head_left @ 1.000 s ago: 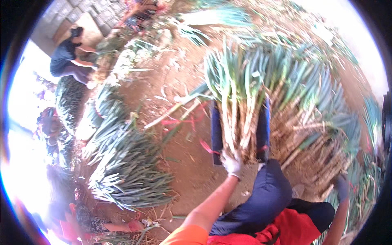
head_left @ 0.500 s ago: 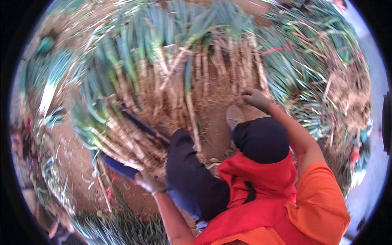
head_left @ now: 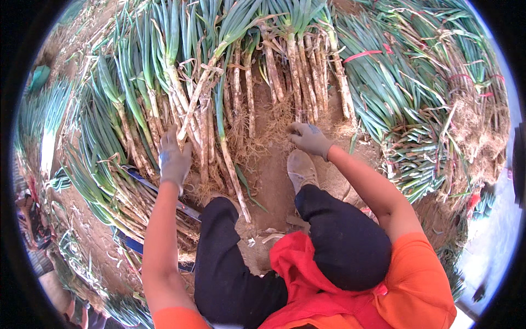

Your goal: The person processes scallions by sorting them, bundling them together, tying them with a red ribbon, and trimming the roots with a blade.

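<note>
A broad row of long green onions (head_left: pixel 205 129) lies in front of me, leaves away and roots towards me. My left hand (head_left: pixel 174 164), in a grey glove, is open with its fingers stretched over the white stalks left of the middle. My right hand (head_left: pixel 310 140), gloved as well, hovers near the root ends right of the middle, above my shoe; its fingers are loosely bent and apart, with nothing in them. One onion (head_left: pixel 233 170) lies loose and slanting between my hands. At left, a pile of onions (head_left: pixel 126 203) rests across a blue frame (head_left: pixel 134 245), partly hidden by my left forearm.
Bundled onions tied with red bands (head_left: pixel 361 55) lie to the right, with clumped roots (head_left: pixel 471 126) beyond. More onions (head_left: pixel 129 307) lie at the lower left. My knees and shoe (head_left: pixel 301 169) stand close to the row on bare brown soil (head_left: pixel 279 164).
My left hand has left the blue frame and moved up and forward to the onion stalks. My right hand has shifted a little left and down in view. The view has also shifted.
</note>
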The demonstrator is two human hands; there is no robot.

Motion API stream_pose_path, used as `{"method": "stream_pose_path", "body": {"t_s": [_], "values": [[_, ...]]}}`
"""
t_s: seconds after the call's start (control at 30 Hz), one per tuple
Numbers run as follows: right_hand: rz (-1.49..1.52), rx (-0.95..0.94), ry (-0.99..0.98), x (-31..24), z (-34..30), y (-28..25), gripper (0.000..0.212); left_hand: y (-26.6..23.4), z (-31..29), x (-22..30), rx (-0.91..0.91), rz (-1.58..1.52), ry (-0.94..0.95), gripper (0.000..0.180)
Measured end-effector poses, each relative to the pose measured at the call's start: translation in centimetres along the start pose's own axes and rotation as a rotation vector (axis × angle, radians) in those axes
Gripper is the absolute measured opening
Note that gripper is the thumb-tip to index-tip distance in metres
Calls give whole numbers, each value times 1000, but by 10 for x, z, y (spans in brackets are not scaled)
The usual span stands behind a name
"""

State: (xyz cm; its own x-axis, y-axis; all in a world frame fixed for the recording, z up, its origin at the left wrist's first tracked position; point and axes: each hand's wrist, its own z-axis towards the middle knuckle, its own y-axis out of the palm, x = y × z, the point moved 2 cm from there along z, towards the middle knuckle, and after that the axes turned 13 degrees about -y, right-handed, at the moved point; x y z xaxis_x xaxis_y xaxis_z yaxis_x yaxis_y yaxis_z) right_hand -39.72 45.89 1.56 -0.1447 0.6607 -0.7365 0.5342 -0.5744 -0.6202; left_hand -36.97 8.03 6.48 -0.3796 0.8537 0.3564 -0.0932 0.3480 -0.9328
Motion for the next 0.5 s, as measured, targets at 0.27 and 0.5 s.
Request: {"method": "stream_pose_path", "body": {"t_s": [0.27, 0.5], "values": [[123, 78, 46, 26, 4, -5, 31, 41, 30, 0, -379, -211, -421, 49], [119, 467, 99, 56, -17, -37, 29, -53, 10, 85, -569, -1682, -141, 39]]}}
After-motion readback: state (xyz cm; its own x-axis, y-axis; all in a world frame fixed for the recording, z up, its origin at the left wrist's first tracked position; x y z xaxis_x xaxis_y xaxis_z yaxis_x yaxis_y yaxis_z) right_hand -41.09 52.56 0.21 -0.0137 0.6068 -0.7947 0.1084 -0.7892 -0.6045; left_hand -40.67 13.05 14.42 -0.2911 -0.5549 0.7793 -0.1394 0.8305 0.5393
